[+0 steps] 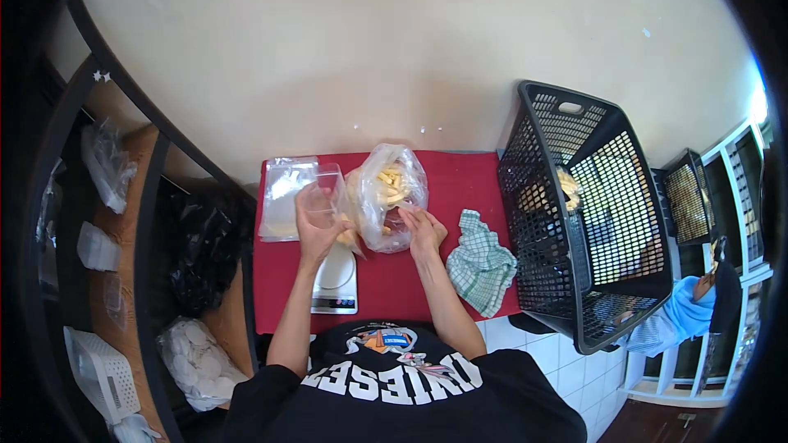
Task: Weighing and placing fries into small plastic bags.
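My left hand (317,238) is closed around a clear plastic container (322,199), held tilted beside the bag. An open clear plastic bag (376,232) sits on the red-covered table, with pale yellow stick-shaped food pieces (394,186) inside. My right hand (424,231) pinches the bag's near right edge, fingers bent together. Below my left hand is a white kitchen scale (336,289), its far end partly covered by a piece of clear plastic and by the hand. Flat clear plastic bags (279,207) lie at the table's far left.
A green checked cloth (483,269) lies crumpled right of my right arm. Beyond it stands a large black plastic crate (579,312) with a bag of yellow pieces inside. Wooden shelving (131,221) at left holds containers, bags and a white basket (111,373). A wall rises behind the table.
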The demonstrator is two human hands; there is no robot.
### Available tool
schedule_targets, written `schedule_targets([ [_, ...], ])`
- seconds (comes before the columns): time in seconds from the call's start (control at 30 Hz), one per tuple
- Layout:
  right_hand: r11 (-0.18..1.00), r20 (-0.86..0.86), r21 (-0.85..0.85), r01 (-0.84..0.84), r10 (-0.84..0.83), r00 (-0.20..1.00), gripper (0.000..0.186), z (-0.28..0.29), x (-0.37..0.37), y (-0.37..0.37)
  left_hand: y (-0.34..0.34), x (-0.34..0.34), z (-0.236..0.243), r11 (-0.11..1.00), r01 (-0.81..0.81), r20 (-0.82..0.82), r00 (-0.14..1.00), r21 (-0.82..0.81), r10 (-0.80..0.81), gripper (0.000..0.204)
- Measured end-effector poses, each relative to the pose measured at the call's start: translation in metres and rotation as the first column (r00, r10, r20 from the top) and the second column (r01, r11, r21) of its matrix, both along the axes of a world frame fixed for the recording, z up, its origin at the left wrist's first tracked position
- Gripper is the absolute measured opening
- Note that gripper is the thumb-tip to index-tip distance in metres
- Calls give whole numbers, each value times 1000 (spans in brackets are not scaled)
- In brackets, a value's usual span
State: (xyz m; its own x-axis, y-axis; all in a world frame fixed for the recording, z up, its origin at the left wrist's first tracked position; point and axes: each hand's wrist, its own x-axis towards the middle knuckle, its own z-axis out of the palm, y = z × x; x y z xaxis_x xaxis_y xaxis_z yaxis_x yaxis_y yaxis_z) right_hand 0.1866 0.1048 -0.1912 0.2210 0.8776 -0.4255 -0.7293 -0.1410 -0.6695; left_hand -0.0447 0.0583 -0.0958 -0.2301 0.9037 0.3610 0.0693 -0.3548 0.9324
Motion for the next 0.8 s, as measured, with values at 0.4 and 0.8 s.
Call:
schedule_targets([
  [0.4,982,154,126,140,-159,975,18,74,82,-8,-6,15,62,973,-186,-341,913,136,222,98],
  [0.8,899,587,338,-279,30,809,19,248,26,-34,-18,60,82,980,-145,-644,739,134,197,101],
])
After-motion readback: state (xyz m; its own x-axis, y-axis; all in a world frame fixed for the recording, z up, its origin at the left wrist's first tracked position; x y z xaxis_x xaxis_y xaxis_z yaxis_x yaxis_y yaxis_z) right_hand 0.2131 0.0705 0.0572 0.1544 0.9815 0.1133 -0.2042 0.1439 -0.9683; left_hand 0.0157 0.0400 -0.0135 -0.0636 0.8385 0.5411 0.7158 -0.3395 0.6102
